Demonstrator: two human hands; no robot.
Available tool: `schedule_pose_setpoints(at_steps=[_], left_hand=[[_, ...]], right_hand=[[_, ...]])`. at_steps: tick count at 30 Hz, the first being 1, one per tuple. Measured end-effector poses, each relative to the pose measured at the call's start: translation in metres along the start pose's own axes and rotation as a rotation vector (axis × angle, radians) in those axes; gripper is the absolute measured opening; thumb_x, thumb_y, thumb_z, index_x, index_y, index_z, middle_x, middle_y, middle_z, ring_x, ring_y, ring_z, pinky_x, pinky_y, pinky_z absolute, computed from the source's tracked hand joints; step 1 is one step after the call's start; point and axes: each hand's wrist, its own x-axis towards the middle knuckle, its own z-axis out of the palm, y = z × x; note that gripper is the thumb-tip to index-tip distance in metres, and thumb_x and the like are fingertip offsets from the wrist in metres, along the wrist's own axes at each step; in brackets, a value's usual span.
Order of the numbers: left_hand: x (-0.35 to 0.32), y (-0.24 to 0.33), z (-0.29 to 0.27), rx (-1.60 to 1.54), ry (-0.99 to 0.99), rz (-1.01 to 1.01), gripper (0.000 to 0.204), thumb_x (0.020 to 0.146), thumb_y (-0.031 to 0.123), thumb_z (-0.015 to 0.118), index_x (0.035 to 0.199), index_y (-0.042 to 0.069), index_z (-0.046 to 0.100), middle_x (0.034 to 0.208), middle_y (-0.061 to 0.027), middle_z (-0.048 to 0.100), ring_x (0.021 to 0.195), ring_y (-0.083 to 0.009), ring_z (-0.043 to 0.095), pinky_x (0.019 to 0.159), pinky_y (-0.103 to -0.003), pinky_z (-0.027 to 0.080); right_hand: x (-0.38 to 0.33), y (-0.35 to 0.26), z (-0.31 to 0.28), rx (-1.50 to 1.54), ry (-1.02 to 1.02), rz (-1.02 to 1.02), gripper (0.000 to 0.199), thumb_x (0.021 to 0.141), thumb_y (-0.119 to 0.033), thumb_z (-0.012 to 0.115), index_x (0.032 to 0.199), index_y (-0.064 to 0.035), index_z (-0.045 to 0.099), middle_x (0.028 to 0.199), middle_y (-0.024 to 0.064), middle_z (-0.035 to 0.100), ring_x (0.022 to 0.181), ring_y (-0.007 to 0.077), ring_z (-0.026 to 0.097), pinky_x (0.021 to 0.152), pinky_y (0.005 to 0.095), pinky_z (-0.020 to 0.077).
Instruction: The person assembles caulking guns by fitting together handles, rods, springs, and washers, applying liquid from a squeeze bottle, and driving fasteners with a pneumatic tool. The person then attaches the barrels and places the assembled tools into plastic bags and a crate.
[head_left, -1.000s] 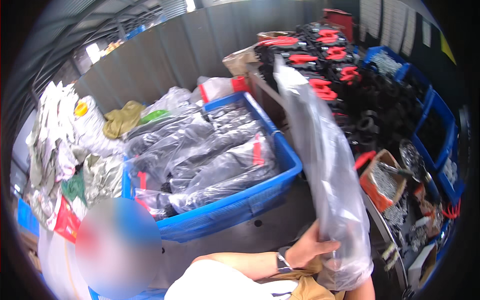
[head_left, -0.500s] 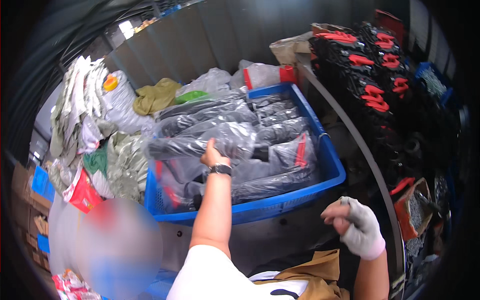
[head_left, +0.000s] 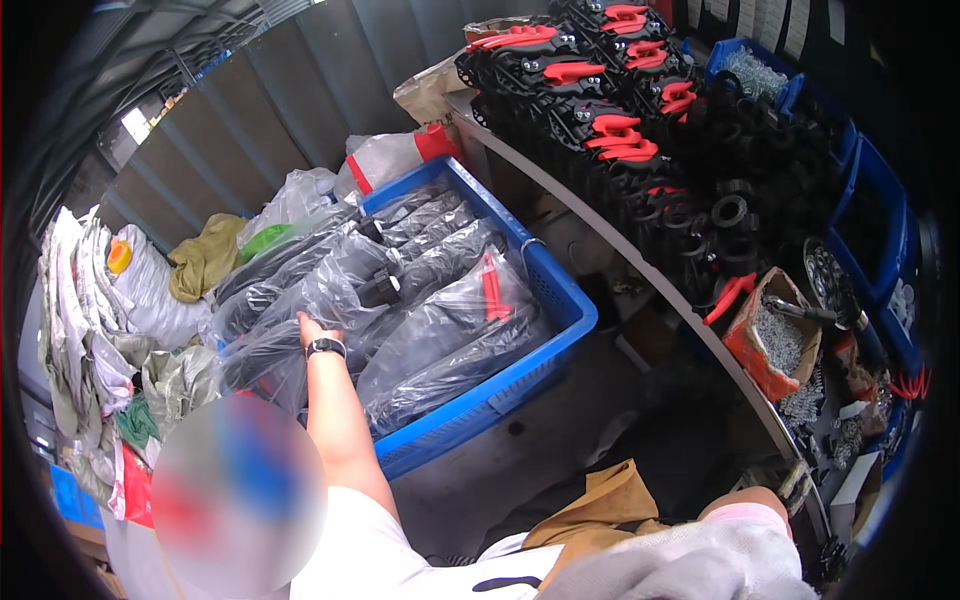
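My left hand (head_left: 320, 333) reaches into the blue plastic crate (head_left: 540, 275), at its left side. It is closed on the near side of a clear plastic bag (head_left: 335, 285) with a long black part inside; the bag partly hides the fingers. Other bagged black parts (head_left: 440, 345) fill the crate, one with a red piece (head_left: 493, 288) showing through the plastic. Low in front of my body is my right hand (head_left: 690, 565), in a pale knitted glove. It is close and blurred, and its fingers cannot be made out.
Right of the crate, a curved bench edge (head_left: 620, 255) borders stacked black tools with red handles (head_left: 625, 140). An orange-sided box of small metal parts (head_left: 780, 340) and blue bins (head_left: 865, 230) stand there. Sacks (head_left: 160, 290) are piled on the left.
The view has turned to the right, so the crate sits further left. My right hand has come from beside the crate down close to my body. My left hand stays at the bag.
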Motion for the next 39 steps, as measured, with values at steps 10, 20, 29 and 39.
schedule_pose_setpoints(at_steps=[10,20,29,39], left_hand=[[-0.071,-0.033,0.020,0.219,-0.083,-0.119,0.053,0.091,0.021,0.057,0.140,0.009,0.043,0.143,-0.0122,0.047,0.131,-0.0305,0.045,0.111,-0.055,0.027],[-0.257,-0.142,0.176,0.809,-0.677,0.700,0.054,0.084,0.002,0.063,0.136,0.012,0.049,0.137,-0.0104,0.041,0.123,-0.0246,0.042,0.104,-0.035,0.037],[-0.359,-0.268,0.296,0.868,-1.212,0.677,0.033,0.081,0.010,0.069,0.114,0.008,0.065,0.124,-0.0084,0.047,0.118,-0.0222,0.046,0.102,-0.032,0.038],[-0.477,-0.327,0.254,0.989,-1.835,1.086,0.024,0.079,0.009,0.069,0.103,0.006,0.068,0.106,-0.0128,0.059,0.104,-0.0316,0.055,0.093,-0.040,0.044]], right_hand=[[0.098,-0.030,0.036,-0.017,0.013,-0.148,0.023,0.070,-0.005,0.080,0.086,0.0033,0.065,0.087,0.0195,0.061,0.071,0.0265,0.062,0.062,0.0348,0.0497],[0.061,-0.033,0.010,0.014,0.093,-0.309,0.018,0.071,-0.004,0.078,0.082,0.0025,0.066,0.087,0.0190,0.061,0.072,0.0265,0.061,0.064,0.0344,0.0492],[0.008,-0.040,-0.015,-0.015,0.256,-0.490,0.013,0.073,-0.003,0.077,0.079,0.0019,0.066,0.086,0.0186,0.060,0.073,0.0264,0.061,0.065,0.0341,0.0486],[-0.046,-0.026,-0.034,0.014,0.340,-0.662,0.009,0.074,-0.001,0.076,0.075,0.0011,0.067,0.086,0.0181,0.060,0.074,0.0264,0.060,0.066,0.0337,0.0481]])
